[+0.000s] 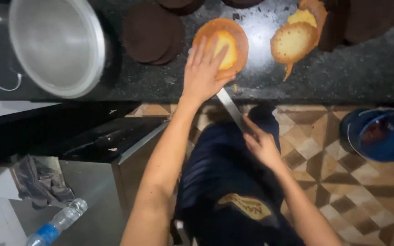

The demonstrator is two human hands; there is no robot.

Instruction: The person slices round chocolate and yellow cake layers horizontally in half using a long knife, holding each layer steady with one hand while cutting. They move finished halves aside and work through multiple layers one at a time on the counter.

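Note:
My left hand lies flat, fingers spread, on top of a round golden sponge cake at the front edge of the dark speckled counter. A long knife runs from under that cake back to my right hand, which grips its handle below the counter edge. The blade enters the cake's side beneath my left palm.
A large metal pot sits at the counter's left. Dark chocolate cake rounds lie beside it and at the back right. Cut sponge layers rest to the right. A blue bucket stands on the patterned floor; a plastic bottle lies lower left.

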